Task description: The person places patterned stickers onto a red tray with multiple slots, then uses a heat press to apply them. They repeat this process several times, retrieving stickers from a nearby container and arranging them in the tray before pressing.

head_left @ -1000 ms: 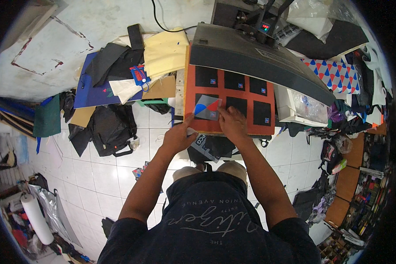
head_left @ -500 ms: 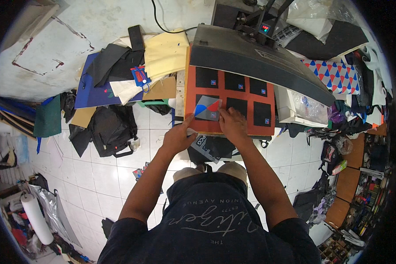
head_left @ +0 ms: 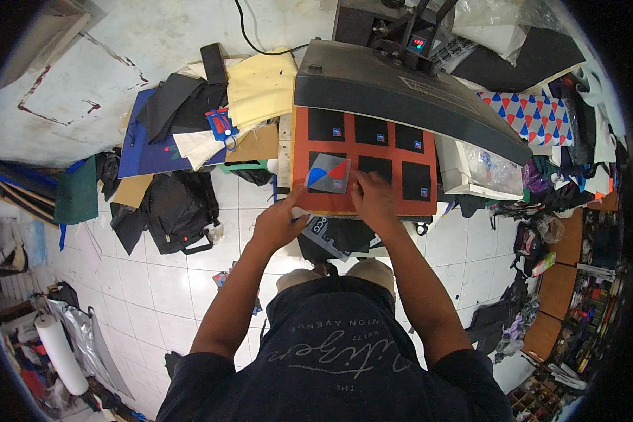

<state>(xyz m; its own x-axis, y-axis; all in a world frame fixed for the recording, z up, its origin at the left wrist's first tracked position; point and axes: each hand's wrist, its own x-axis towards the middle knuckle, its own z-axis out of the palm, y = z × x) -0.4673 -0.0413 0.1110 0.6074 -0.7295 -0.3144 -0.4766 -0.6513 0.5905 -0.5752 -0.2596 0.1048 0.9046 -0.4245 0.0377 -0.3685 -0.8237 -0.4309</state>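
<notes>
The left hand (head_left: 280,224) has its index finger extended to the lower left corner of a translucent grey rectangular sheet with a blue and a red shape (head_left: 328,173). The left thumb is set apart below; a small pale patch beside it is too indistinct to identify. The right hand (head_left: 375,204) is bent, with its fingers (head_left: 361,184) just beside the sheet's right edge. Whether either set of fingers is pinching the sheet cannot be told, as the undersides are hidden.

The sheet lies tilted over the lower left of six black, flat squares (head_left: 373,129), arranged in two rows of three on an orange-red rectangular pad (head_left: 299,144). Each square has a small blue-and-red mark near its lower right corner, except the lower middle one, where the right hand covers that area. The marks are too small to make out in detail.

Above the pad, the dark grey metal upper plate of a press (head_left: 401,95) is raised and conceals the pad's far edge. The press frame is cut off at the top.

Left of the press lies folded yellow fabric (head_left: 260,88); to the right stands a white box (head_left: 458,172), partly concealed by the plate.
</notes>
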